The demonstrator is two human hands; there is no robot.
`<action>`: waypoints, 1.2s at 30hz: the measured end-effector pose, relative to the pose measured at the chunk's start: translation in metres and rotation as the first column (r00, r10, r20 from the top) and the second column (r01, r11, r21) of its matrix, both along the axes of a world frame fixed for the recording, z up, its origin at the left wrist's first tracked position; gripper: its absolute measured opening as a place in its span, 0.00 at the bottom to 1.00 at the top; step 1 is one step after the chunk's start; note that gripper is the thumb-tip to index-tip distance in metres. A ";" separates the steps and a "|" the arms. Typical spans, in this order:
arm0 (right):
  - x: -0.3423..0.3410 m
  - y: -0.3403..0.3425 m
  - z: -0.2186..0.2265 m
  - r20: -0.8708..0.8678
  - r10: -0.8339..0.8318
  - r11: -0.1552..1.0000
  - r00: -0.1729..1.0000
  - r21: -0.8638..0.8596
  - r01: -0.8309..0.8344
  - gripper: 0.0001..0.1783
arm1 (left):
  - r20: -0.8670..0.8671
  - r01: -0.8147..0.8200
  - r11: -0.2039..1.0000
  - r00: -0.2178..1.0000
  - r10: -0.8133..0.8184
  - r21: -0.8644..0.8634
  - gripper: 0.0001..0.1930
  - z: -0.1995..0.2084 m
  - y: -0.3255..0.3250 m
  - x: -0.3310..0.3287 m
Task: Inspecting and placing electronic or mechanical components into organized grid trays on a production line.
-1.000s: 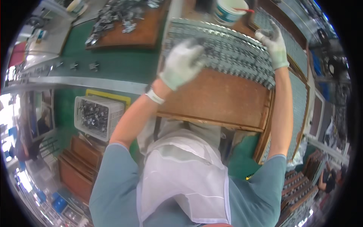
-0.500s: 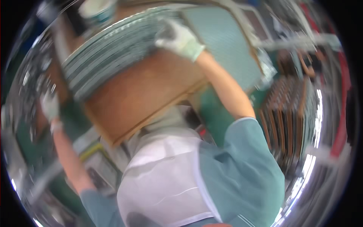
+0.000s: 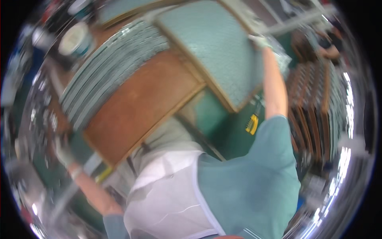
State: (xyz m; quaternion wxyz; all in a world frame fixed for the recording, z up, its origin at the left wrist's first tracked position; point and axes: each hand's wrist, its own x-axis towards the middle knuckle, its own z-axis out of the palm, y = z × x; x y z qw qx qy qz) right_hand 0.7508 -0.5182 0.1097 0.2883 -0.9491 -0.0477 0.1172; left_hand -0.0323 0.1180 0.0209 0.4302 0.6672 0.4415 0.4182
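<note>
My right hand (image 3: 260, 41), in a white glove, is at the far right edge of a framed panel (image 3: 211, 44) with a pale blue-green face and a wooden rim. Its fingers appear closed over that edge, though they are blurred. My left hand (image 3: 63, 153), also gloved, is low at the left, beside a blurred brown edge; motion smears its fingers. Between my arms lies a brown board (image 3: 139, 107) with a wooden rim. Along its far side is a row of grey-green panel edges (image 3: 115, 67).
A white tub (image 3: 75, 40) stands at the far left, near another framed panel (image 3: 123, 10). A yellow-handled tool (image 3: 252, 124) lies on the green surface at the right. Further right several brown panels (image 3: 310, 107) stand on edge. Another person's arm (image 3: 330, 51) shows at the far right.
My right hand has moved right from above the grey-green edges to the framed panel's far edge. That panel now lies further left, its near rim showing. My left hand has come slightly nearer.
</note>
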 end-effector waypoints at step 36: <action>-0.376 0.300 0.030 -0.447 0.842 0.536 0.302 0.628 -0.564 0.23 | 0.652 0.621 0.616 0.726 -0.218 -0.485 0.26 0.082 -0.227 0.134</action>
